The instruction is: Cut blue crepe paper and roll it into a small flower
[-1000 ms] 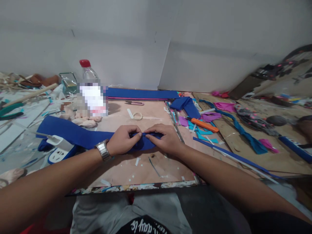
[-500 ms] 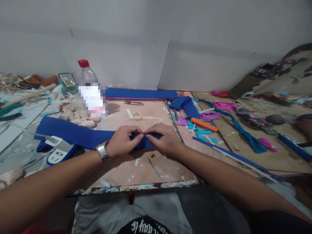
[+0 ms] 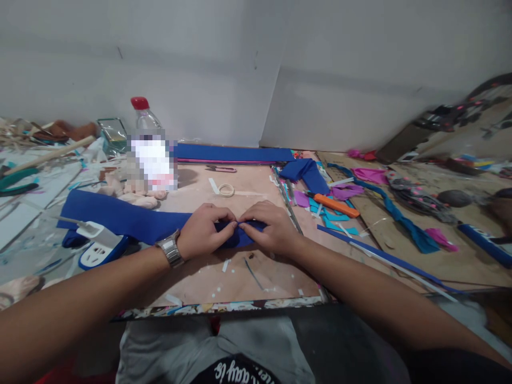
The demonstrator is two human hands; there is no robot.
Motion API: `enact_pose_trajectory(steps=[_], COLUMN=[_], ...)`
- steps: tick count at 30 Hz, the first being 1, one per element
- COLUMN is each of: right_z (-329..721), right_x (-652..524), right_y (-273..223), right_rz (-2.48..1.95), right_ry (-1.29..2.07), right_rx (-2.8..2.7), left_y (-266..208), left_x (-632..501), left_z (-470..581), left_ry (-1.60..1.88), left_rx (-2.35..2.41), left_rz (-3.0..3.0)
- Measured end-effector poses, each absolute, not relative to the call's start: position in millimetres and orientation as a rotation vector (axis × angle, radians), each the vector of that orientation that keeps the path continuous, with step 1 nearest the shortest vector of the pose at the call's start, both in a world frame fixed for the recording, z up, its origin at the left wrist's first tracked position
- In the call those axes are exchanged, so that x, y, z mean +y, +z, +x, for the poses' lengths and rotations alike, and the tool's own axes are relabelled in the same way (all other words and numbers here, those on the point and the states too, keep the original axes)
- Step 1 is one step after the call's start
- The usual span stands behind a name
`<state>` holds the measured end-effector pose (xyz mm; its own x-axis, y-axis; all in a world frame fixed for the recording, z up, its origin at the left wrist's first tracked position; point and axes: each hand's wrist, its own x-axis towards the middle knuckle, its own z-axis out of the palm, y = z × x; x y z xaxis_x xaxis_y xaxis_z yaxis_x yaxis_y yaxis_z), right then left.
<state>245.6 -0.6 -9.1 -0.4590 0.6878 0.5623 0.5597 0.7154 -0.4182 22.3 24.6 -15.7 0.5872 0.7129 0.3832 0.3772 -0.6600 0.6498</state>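
Observation:
A long blue fabric strip (image 3: 132, 217) lies across the front of the work board (image 3: 200, 280), its far end trailing to the left. My left hand (image 3: 206, 229) pinches it between thumb and fingers, with a metal watch on that wrist. Right beside it my right hand (image 3: 272, 226) pinches the same strip, and the two thumb tips nearly meet. Between the hands the fabric looks gathered and folded; the fingers hide part of the fold. Just beyond the hands lie a pale ring-shaped band (image 3: 226, 190) and small thread snips (image 3: 222, 169).
An orange cutter (image 3: 336, 205) rests on turquoise and purple scraps to the right. At left are a white-and-blue power socket (image 3: 100, 248) and green-handled pliers (image 3: 18, 182). A red-capped bottle (image 3: 140, 104) stands behind. More blue fabric (image 3: 236, 154) runs along the wall.
Both hands stay pinched on the blue strip in nearly the same place. The fabric between them is folded slightly differently, and the view has shifted a little.

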Motion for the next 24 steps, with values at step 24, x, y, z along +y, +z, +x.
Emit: enact_pose_trajectory(steps=[24], right_z=[238.9], right_x=[-3.9], right_y=[-6.8], right_rz=[-1.304], right_ry=[0.918], right_rx=[-1.899], left_y=[-20.2], left_x=[23.1], left_z=[22.2], left_ry=[0.816], left_rx=[0.864], left_rz=[2.673])
